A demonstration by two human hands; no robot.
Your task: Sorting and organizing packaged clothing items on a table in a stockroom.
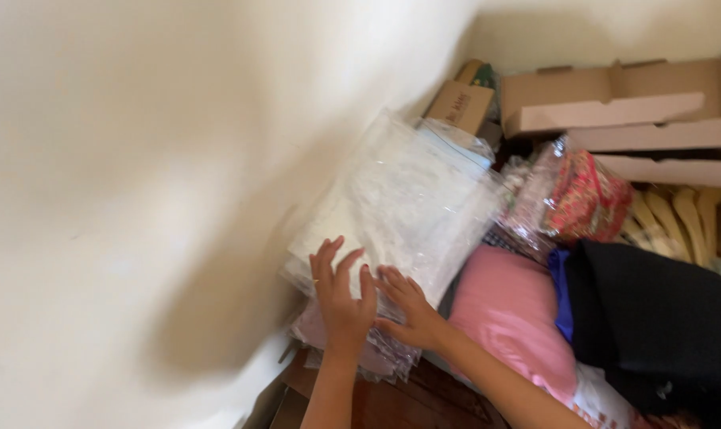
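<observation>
A stack of clear plastic bags with white cloth inside (404, 202) leans against the cream wall. My left hand (341, 295) lies flat on the lower face of the top bag, fingers spread. Right beside it, my right hand (408, 310) presses the same bag with its fingers apart. Neither hand is closed around anything. More bagged pieces (376, 361) lie under the stack, partly hidden by my hands.
A pink cloth bundle (511, 318) lies right of my hands, then a black garment (655, 326). A bagged red patterned cloth (583, 195) sits behind them. Cardboard boxes (615, 99) and wooden hangers (678, 218) are at the back right. The cream wall (138, 199) fills the left.
</observation>
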